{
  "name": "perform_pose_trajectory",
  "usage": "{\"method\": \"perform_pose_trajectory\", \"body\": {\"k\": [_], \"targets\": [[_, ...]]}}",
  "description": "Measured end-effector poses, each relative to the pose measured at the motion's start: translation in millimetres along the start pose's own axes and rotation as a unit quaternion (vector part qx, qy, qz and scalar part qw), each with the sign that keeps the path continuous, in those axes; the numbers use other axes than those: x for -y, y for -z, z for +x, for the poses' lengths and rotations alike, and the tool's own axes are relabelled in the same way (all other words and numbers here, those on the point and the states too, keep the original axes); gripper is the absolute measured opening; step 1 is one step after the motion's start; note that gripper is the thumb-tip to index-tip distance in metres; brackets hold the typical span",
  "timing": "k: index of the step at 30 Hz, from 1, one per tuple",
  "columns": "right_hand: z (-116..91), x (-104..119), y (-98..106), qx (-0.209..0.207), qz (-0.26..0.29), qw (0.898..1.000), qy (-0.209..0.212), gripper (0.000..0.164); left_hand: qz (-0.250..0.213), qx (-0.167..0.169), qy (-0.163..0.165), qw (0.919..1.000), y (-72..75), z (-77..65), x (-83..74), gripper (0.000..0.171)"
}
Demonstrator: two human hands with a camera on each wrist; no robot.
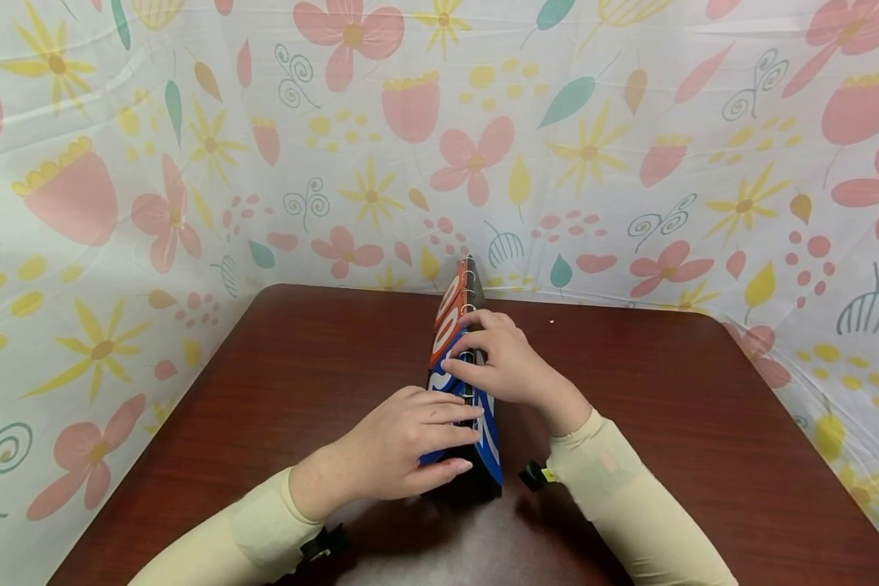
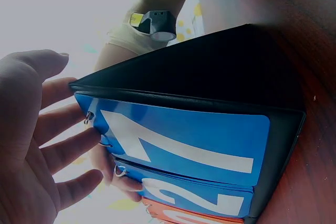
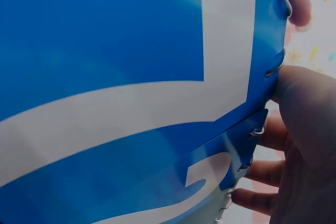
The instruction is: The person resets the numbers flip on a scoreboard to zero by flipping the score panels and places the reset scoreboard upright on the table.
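Observation:
A flip scoreboard [image 1: 489,460] stands on the table like a tent, end-on to me, its ringed top edge running away from me. Its blue cards [image 2: 220,129] show a white 7 and a 2; farther along are red cards [image 1: 450,313] with 0s. My left hand [image 1: 406,439] lies across the near end of the top edge, fingers fairly straight. Farther along, my right hand [image 1: 509,366] rests over the ridge with its fingers loosely bent. The right wrist view has its fingertips [image 3: 244,199] touching the metal rings [image 3: 257,132]. Neither hand visibly grasps a card.
The dark red-brown table [image 1: 322,342] extends around the scoreboard. A flower-printed cloth [image 1: 410,163] hangs behind and at both sides. Small black wrist cameras [image 1: 535,476] sit under both sleeves. A tiny white speck [image 1: 552,321] lies on the table beyond the right hand.

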State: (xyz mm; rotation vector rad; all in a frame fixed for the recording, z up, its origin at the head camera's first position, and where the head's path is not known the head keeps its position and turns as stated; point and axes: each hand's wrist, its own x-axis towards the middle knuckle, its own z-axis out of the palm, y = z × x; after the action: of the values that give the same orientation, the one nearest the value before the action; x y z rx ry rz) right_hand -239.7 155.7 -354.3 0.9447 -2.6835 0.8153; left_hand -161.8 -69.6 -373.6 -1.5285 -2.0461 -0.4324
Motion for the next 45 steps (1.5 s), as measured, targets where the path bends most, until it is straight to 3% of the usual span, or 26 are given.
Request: {"method": "perform_pose_trajectory", "body": {"k": [3, 7, 10, 16, 23, 28, 36, 45], "targets": [[1, -7, -1, -0.018, 0.037, 0.999, 0.034, 0.02, -0.001, -0.002, 0.0, 1.0, -0.1, 0.0, 0.1, 0.031], [3, -23, 4, -0.084, 0.103, 0.989, 0.068, 0.013, -0.004, -0.001, 0.002, 1.0, 0.1, 0.4, 0.2, 0.031], [3, -38, 10, -0.105, 0.144, 0.983, 0.044, 0.013, -0.007, 0.003, 0.005, 1.0, 0.6, 0.4, 0.1, 0.031], [-1, -74, 10, -0.002, 0.222, 0.974, -0.047, 0.031, -0.013, 0.012, 0.015, 0.9997, 1.6, 0.0, -0.4, 0.032], [-3, -105, -11, 0.097, 0.302, 0.945, -0.084, 0.045, -0.013, 0.016, 0.019, 0.9996, 1.9, -0.3, -0.8, 0.032], [-4, -110, -21, 0.115, 0.313, 0.937, -0.1, 0.047, -0.018, 0.021, 0.022, 0.9994, 1.9, -0.7, -0.9, 0.032], [-5, -117, -22, 0.13, 0.294, 0.941, -0.105, 0.027, -0.019, 0.021, 0.022, 0.9994, 1.8, -0.7, -1.2, 0.032], [-6, -124, -18, 0.14, 0.288, 0.938, -0.135, 0.025, -0.019, 0.025, 0.024, 0.9992, 1.7, -0.7, -1.6, 0.032]]}}
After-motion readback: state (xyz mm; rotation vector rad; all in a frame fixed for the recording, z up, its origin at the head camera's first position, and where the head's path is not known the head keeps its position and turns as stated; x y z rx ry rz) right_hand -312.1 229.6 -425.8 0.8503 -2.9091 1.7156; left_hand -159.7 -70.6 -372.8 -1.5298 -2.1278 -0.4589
